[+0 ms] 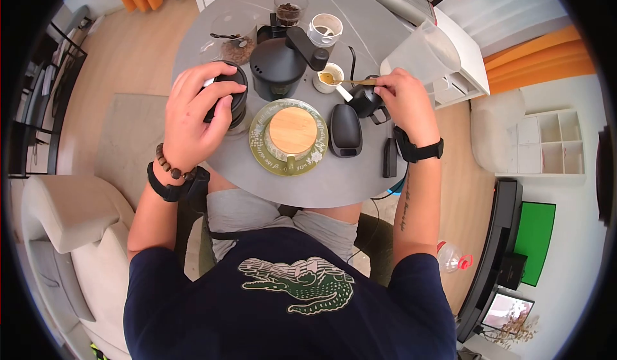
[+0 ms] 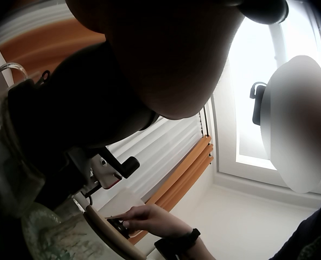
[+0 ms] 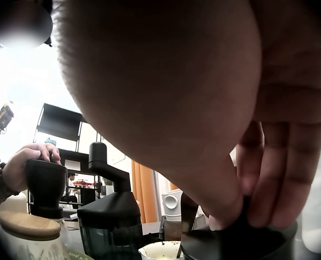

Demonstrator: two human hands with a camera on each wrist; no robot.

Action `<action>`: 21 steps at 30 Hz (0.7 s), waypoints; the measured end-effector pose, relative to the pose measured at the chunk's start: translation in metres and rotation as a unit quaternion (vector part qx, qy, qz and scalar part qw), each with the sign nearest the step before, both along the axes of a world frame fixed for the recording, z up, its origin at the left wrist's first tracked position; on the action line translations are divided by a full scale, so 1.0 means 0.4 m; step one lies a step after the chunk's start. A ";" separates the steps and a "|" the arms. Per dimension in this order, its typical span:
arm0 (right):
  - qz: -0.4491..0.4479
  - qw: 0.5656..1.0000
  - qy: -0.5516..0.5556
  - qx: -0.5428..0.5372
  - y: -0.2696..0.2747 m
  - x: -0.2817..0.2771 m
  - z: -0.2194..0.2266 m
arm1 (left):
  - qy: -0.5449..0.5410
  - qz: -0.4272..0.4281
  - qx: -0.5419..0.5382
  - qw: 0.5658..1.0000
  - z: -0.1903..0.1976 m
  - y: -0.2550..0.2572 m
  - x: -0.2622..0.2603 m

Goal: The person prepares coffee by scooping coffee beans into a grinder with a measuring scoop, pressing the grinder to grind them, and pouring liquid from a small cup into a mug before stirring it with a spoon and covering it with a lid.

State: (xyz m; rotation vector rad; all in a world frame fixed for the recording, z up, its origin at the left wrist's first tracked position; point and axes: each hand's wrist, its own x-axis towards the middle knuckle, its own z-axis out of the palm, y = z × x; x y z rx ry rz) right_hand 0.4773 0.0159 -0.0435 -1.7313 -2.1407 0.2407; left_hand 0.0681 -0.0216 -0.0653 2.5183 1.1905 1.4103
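Note:
My left hand [image 1: 199, 109] curls round a black canister [image 1: 234, 106] with a clear base, at the table's left side. The left wrist view shows this grip mostly in dark shadow. With thumb and fingertips my right hand [image 1: 406, 99] pinches the handle end of a gold-brown spoon [image 1: 357, 82]. The spoon's other end rests in a small white handled cup [image 1: 326, 85] with something yellow inside. Just under the right fingers stands a black gooseneck kettle [image 1: 365, 103]; they overlap its dark lid [image 3: 258, 241] in the right wrist view.
A black hand-crank grinder [image 1: 277, 64] stands between the hands. Nearer lies a green plate [image 1: 260, 151] under a wooden-lidded jar [image 1: 292, 130]. A black scoop-shaped device [image 1: 346, 132] sits beside it. Jars of brown beans [image 1: 238, 50] and a clear pitcher [image 1: 421, 51] stand farther back.

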 end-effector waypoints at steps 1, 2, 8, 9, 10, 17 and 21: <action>0.008 1.000 -0.019 0.009 0.001 0.000 -0.001 | 0.002 0.001 -0.004 1.000 0.002 0.000 0.000; 0.005 1.000 -0.017 0.010 0.003 -0.001 -0.002 | 0.004 -0.003 -0.003 1.000 0.003 -0.001 -0.001; 0.001 1.000 -0.018 0.001 0.004 0.006 -0.012 | 0.022 -0.006 -0.011 1.000 0.005 -0.004 -0.005; 0.001 1.000 -0.021 -0.002 0.000 0.005 -0.011 | 0.020 -0.004 -0.013 1.000 0.003 -0.004 -0.004; 0.002 1.000 -0.024 -0.004 -0.002 0.005 -0.009 | 0.019 -0.002 -0.014 1.000 0.003 -0.003 -0.003; -0.016 1.000 -0.006 -0.004 0.001 0.017 -0.027 | 0.028 -0.004 -0.016 0.999 0.011 -0.009 0.000; -0.023 0.998 0.046 -0.021 0.003 0.025 -0.028 | 0.030 -0.001 -0.016 0.999 0.013 -0.010 0.002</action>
